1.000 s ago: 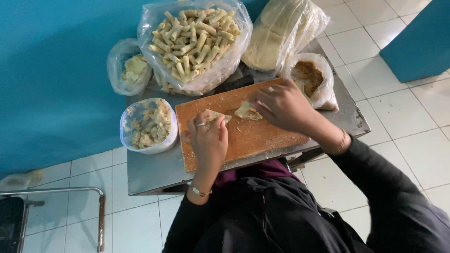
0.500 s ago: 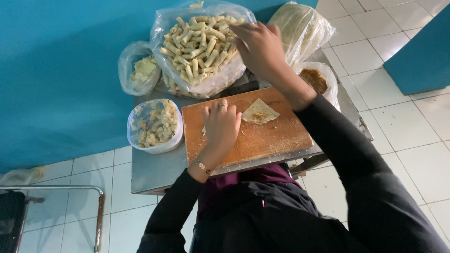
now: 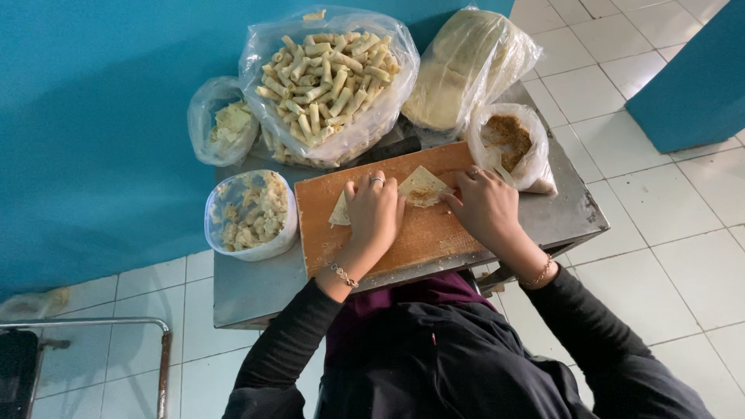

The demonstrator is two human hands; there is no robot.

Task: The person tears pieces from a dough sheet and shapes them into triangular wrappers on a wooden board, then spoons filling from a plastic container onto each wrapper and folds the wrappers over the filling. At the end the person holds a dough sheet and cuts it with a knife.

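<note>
On a wooden cutting board [image 3: 419, 233] lies a thin, pale pastry wrapper [image 3: 421, 186], folded into a rough triangle with a little filling showing at its lower edge. It sits near the far middle of the board, between the person's two hands. The left hand [image 3: 375, 211] rests palm down over the wrapper's left part, fingers together and pressing flat, with a ring on one finger and a bracelet at the wrist; a pale corner of wrapper pokes out to the left of it. The right hand [image 3: 486, 208] touches the wrapper's right edge with curled fingertips; whether it pinches the edge or only presses on it cannot be told. Both arms wear dark sleeves.

The board sits on a small grey metal table [image 3: 559, 213]. Left of the board stands a round plastic tub [image 3: 251, 214] of pale chopped filling. Behind the board, a large clear bag [image 3: 330, 81] holds many finished rolls. Further left is a smaller bag [image 3: 225, 128] of pale scraps. To the right are a bag of stacked wrappers [image 3: 466, 70] and a small bag of brown filling [image 3: 508, 143]. A teal wall [image 3: 101, 116] stands behind, and white floor tiles [image 3: 667, 256] lie around the table.
</note>
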